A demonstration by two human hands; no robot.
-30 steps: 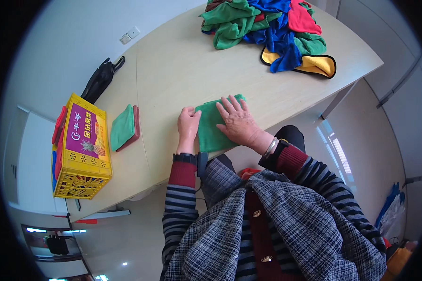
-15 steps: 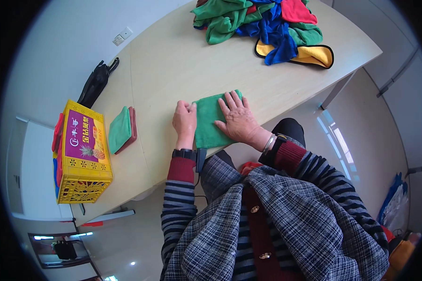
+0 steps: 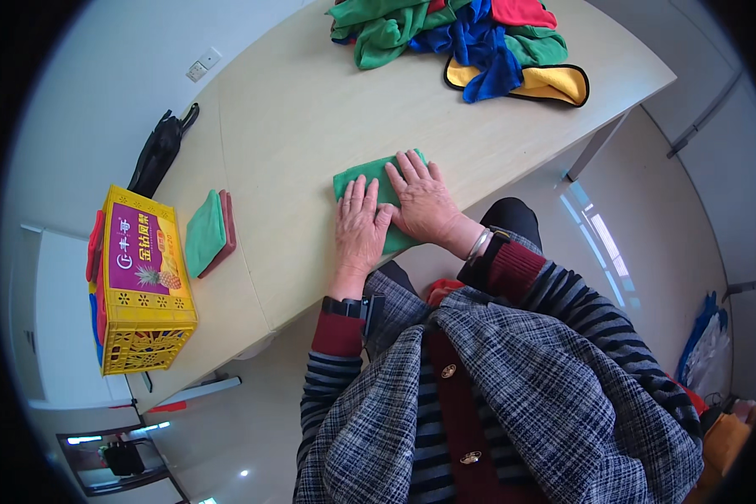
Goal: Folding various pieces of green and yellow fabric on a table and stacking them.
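- Left hand (image 3: 361, 231): palm down, fingers extended, lying flat on the cloth, its thumb close by the other hand's thumb.
- Right hand (image 3: 428, 202): palm down, fingers slightly spread, pressing the same cloth.
- Folded green fabric cloth (image 3: 380, 170): beneath both hands, at the near edge of the pale wood-look table (image 3: 286, 109).
- Folded green and brownish-red cloths (image 3: 205, 235): to the left, beside a yellow openwork plastic crate (image 3: 155, 309).
- Loose multicoloured cloth heap (image 3: 479, 38): at the far side.
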